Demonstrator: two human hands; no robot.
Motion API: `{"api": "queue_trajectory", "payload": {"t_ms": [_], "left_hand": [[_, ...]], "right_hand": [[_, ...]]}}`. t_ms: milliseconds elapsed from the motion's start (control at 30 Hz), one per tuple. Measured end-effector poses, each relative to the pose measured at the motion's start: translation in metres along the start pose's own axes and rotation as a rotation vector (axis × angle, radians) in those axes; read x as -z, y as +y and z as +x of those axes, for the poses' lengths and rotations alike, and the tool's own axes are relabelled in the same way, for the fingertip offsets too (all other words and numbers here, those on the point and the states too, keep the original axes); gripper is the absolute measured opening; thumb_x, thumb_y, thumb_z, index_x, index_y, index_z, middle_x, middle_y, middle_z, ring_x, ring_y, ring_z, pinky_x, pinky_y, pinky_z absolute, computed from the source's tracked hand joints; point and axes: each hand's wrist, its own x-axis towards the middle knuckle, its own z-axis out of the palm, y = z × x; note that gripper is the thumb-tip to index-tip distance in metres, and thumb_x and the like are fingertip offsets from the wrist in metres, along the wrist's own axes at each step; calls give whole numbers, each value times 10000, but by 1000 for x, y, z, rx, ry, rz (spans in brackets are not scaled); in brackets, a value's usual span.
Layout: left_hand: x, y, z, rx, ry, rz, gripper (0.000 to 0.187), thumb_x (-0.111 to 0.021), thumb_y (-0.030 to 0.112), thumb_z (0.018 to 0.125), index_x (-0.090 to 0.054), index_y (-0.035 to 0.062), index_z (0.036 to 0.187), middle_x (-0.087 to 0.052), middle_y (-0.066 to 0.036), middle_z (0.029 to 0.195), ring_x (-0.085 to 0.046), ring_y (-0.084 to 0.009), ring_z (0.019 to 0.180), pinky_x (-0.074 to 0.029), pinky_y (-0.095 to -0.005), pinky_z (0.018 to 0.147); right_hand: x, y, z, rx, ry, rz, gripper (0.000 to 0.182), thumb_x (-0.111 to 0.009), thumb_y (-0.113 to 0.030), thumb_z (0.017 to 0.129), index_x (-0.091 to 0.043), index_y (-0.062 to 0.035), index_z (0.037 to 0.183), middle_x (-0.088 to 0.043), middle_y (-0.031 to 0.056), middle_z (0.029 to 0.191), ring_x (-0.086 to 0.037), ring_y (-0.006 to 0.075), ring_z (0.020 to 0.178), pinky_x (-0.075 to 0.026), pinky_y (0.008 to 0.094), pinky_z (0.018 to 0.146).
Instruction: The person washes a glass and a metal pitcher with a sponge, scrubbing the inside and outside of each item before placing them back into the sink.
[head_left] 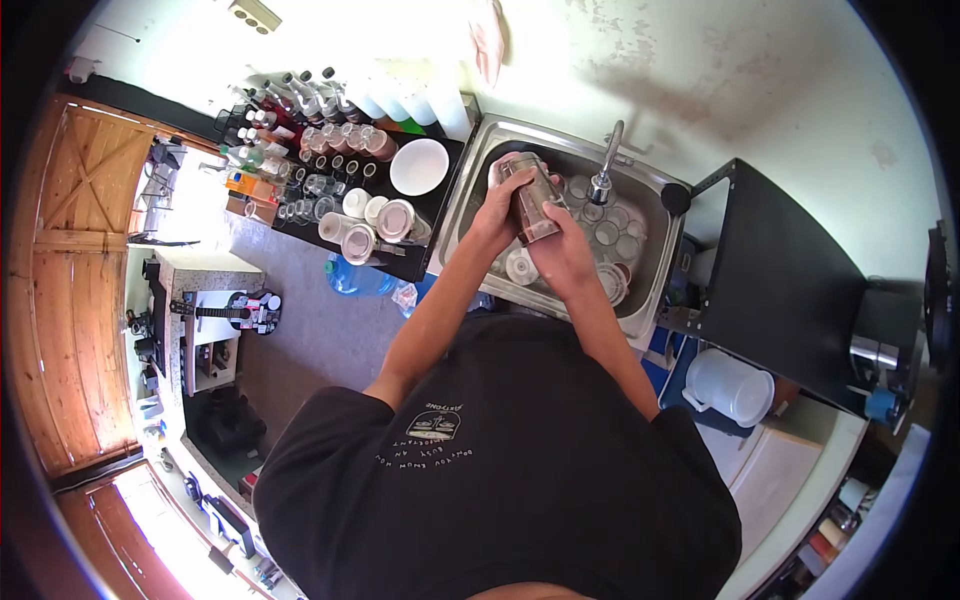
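A clear, brownish container, perhaps a blender jar or large cup (532, 205), is held tilted over the left part of the steel sink (650, 300). My left hand (498, 205) wraps round its left side, with the fingers across its upper part. On the right side my right hand (567, 250) grips it near the lower end. Beneath and to the right, several glasses (607, 232) lie in the sink, and a round glass item (520, 266) sits just below the container. The curved faucet (602, 185) is to the right of both hands.
Left of the sink, a black shelf (405, 262) bears a white bowl (419, 167), jars, cups and many bottles. A black panel (790, 280) stands at the right, near a white bucket (730, 385). A blue water jug (358, 277) is on the floor.
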Motion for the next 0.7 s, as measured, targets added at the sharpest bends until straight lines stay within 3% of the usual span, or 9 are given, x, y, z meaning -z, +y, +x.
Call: {"api": "queue_trajectory", "payload": {"t_ms": [100, 167, 233, 267, 367, 467, 500, 600, 700], "left_hand": [[-6, -7, -2, -115, 259, 205, 619, -867, 82, 831, -473, 72, 1308, -647, -121, 1207, -685, -208, 1030, -606, -358, 866], [5, -7, 1, -117, 155, 248, 573, -845, 74, 844, -486, 67, 1291, -650, -125, 1195, -688, -212, 1029, -610, -360, 863], [-6, 2, -6, -61, 7, 117, 506, -785, 57, 877, -484, 58, 1284, -665, -132, 1137, -699, -237, 1017, -621, -392, 873], [-3, -1, -5, -68, 1, 96, 448, -765, 105, 905, -520, 44, 1275, -674, -138, 1156, -697, -254, 1049, -615, -415, 900], [15, -11, 11, -67, -29, 64, 386, -695, 247, 980, -585, 20, 1271, -686, -151, 1195, -691, -301, 1118, -595, -479, 977], [22, -1, 21, -7, 2, -111, 367, -681, 258, 989, -597, 23, 1258, -688, -154, 1185, -689, -318, 1119, -587, -491, 990], [5, 7, 14, -43, 93, -115, 270, -654, 314, 983, -650, 66, 1092, -729, -119, 1012, -728, -281, 960, -610, -434, 920], [27, 17, 26, 32, 71, -193, 324, -643, 332, 986, -660, 61, 1162, -753, -130, 1044, -743, -304, 972, -607, -454, 939], [40, 26, 25, 174, 29, -315, 430, -610, 395, 1005, -667, 37, 1237, -747, -189, 1207, -741, -340, 1073, -579, -527, 1017]], "right_hand": [[8, 9, 0, 54, 74, -257, 471, -645, -96, 1020, -513, 15, 1458, -614, 102, 1405, -585, 224, 1298, -428, 387, 1155], [7, 13, -4, 52, 64, -359, 466, -633, -101, 1030, -501, 22, 1460, -609, 108, 1412, -583, 226, 1303, -422, 388, 1165], [4, 6, -1, 10, -4, -82, 466, -631, -106, 1036, -497, 16, 1466, -603, 104, 1423, -581, 225, 1307, -419, 384, 1170], [2, 3, -1, -13, -35, 56, 466, -629, -108, 1039, -495, 13, 1469, -601, 103, 1429, -580, 224, 1309, -417, 382, 1173], [-4, 4, -4, 60, -49, 19, 466, -625, -111, 1044, -488, 3, 1474, -578, 115, 1465, -566, 236, 1335, -412, 394, 1190], [3, 3, -9, 84, -51, 28, 474, -623, -101, 1039, -483, 3, 1479, -565, 139, 1486, -557, 262, 1358, -427, 439, 1194], [3, 0, -14, 87, -48, 33, 478, -623, -97, 1036, -481, 2, 1482, -561, 147, 1492, -554, 271, 1365, -432, 457, 1195], [1, -17, -30, 59, 7, -50, 480, -602, -122, 1045, -474, -2, 1491, -556, 159, 1503, -545, 299, 1388, -451, 499, 1186], [8, -38, -44, 112, 19, -26, 475, -575, -166, 1061, -473, -6, 1496, -554, 161, 1509, -545, 319, 1394, -461, 497, 1181]]}}
